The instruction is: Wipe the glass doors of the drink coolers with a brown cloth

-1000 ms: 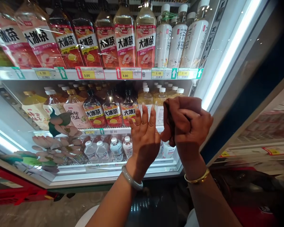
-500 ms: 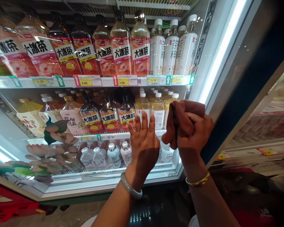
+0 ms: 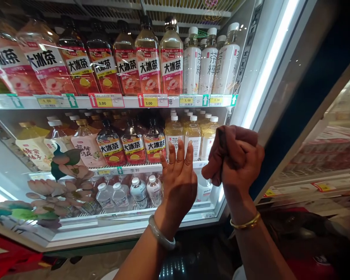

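Cooler glass door [image 3: 76, 217], iced-tea bottles [image 3: 133, 146] behind it. Left hand [image 3: 179, 177] open, palm flat toward the glass, fingers up and slightly apart. Just right of it, right hand [image 3: 242, 171] fisted round bunched brown cloth [image 3: 230, 140]; cloth sticks out above the knuckles, near the door's right edge

Bright cool-white light pours from a vertical light strip [image 3: 268, 66] at right, blown out to plain white; bottles [image 3: 147, 58] are evenly lit, with glints on caps; streaky glare crosses the glass [image 3: 46, 46] upper left; left hand [image 3: 179, 181], right hand [image 3: 242, 163] and cloth [image 3: 230, 142] are backlit, shaded on the near side; the far right is dim and soft; straight lines bow toward the edges.
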The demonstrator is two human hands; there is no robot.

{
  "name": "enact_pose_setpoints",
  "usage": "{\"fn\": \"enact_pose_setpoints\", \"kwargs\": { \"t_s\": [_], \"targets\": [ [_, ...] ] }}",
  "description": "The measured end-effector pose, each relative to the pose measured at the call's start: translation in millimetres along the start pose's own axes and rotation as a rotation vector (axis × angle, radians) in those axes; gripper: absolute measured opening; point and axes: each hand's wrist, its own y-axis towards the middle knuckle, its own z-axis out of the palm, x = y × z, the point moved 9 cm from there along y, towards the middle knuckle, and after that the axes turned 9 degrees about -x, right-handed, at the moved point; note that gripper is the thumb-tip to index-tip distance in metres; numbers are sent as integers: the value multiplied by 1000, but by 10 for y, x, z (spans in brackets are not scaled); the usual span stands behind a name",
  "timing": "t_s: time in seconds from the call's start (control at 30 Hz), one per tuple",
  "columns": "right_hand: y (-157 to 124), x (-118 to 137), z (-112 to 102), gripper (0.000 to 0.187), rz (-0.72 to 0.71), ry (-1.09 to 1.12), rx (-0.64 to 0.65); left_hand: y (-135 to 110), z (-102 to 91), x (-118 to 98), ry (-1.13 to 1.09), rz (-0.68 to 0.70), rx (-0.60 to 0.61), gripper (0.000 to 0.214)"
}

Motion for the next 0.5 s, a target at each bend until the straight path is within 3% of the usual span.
{"fn": "enact_pose_setpoints", "kwargs": {
  "t_s": [0.17,0.23,0.37,0.5],
  "targets": [
    [-268,523,233,25,-149,110,150,-36,38,5,-31,12,-17,83],
    [-280,600,264,21,-204,129,191,-44,48,18,-45,3,-21,84],
    [-105,399,195,22,-220,83,209,-21,37,2,-34,3,-9,85],
    [-11,93,61,24,27,55,63,21,5,-6,-30,0,-11,84]
  ]
}}
